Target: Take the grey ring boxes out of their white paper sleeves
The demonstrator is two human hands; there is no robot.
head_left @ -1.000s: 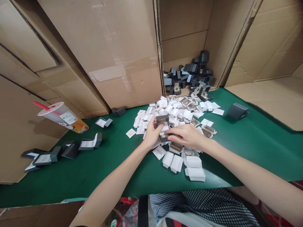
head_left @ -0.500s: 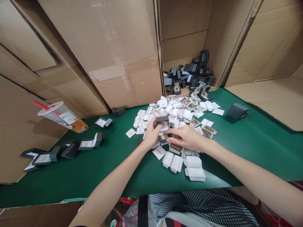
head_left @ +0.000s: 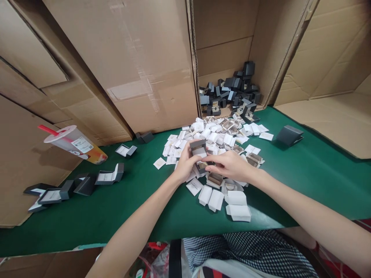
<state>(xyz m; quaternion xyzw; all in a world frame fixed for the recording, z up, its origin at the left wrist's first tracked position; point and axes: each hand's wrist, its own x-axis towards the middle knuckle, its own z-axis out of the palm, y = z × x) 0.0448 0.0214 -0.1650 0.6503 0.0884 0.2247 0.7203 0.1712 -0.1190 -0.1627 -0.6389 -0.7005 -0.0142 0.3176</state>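
My left hand is wrapped round a small dark jewelry box, whose lid stands up, with its thumb laid across the front. A white liner shows inside the lid. My right hand reaches in from the other side, index finger on the liner and thumb lower down at the base, the two pinching the box's edge. Its remaining fingers are partly hidden. Below and around the hands spreads a heap of white folded card inserts, some showing brown hollow undersides.
Several opened dark boxes lie on the green table at left, near a tilted drink cup. More dark boxes fill an open carton behind. One dark box sits at right.
The jewelry box has tipped slightly, showing more of its inner lid. My right index finger has moved up and left onto the liner, close to the left thumb.
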